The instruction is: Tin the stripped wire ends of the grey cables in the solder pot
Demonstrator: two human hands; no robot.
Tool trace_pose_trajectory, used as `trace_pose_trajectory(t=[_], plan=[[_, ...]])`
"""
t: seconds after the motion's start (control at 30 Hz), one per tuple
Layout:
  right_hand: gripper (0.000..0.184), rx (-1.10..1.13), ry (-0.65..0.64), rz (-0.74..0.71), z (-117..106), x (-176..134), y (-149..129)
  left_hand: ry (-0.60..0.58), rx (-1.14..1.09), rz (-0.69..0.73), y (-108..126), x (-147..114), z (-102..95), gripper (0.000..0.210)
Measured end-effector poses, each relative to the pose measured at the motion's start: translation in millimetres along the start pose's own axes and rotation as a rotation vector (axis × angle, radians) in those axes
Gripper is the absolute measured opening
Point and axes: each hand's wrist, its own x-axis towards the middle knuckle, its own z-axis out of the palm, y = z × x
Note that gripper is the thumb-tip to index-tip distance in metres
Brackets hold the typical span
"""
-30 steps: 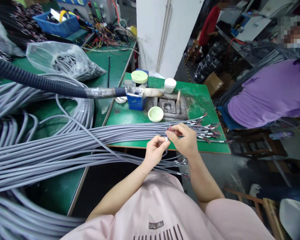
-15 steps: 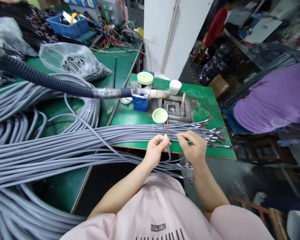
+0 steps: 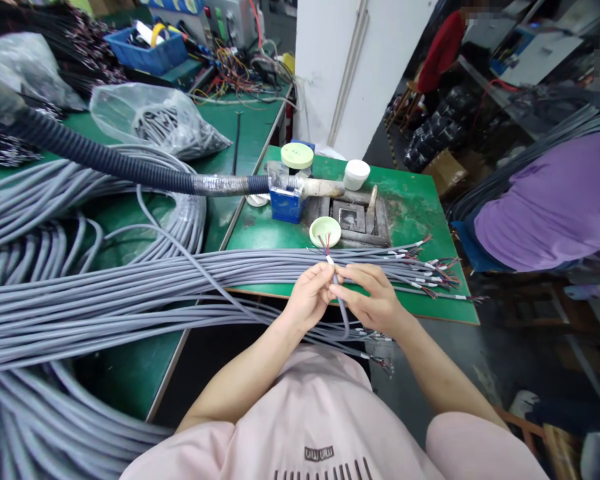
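Note:
My left hand (image 3: 311, 295) is closed in a pinch on a grey cable (image 3: 343, 319) just below its stripped end. A white band wraps the cable there, and thin red and dark wires (image 3: 326, 245) fan out above it. From the right, my right hand (image 3: 375, 299) has its thumb and fingers closed on the same cable, against the left fingertips. Behind both hands runs a thick bundle of grey cables (image 3: 260, 265), whose stripped ends with coloured wires (image 3: 443, 273) lie at the right side of the green table.
Beyond the bundle stand a shallow pale-green lid (image 3: 325, 231), a dirty square metal pot (image 3: 351, 218), a white tub (image 3: 357, 175) and a blue box (image 3: 286, 205). A ribbed hose (image 3: 145, 175) crosses from the left. A person in purple (image 3: 570, 200) is at the right.
My right hand has come left and down onto the cable, where before it was apart from it. The left hand keeps hold. The view has shifted slightly.

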Motion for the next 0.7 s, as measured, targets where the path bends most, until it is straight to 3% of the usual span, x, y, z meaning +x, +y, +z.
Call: trace_pose_trajectory(t=[0.13, 0.23, 0.47, 0.53, 0.7], plan=[[0.027, -0.026, 0.02, -0.037, 4, 3, 1, -0.012, 0.026, 0.002, 1, -2, -0.9, 0.035], [0.021, -0.035, 0.083, -0.018, 0, 8, 10, -0.055, 0.165, 0.068, 5, -11, 0.6, 0.037], [0.02, -0.012, 0.338, 0.318, -23, 39, 48, -0.39, 0.997, 0.399, 22, -47, 9.6, 0.025], [0.022, 0.018, 0.317, 0.369, -21, 48, 58, -0.464, 1.104, 0.455, 21, -49, 8.7, 0.027], [0.021, 0.071, 0.208, 0.365, 0, 63, 79, -0.468, 1.239, 0.457, 14, -43, -1.7, 0.029]])
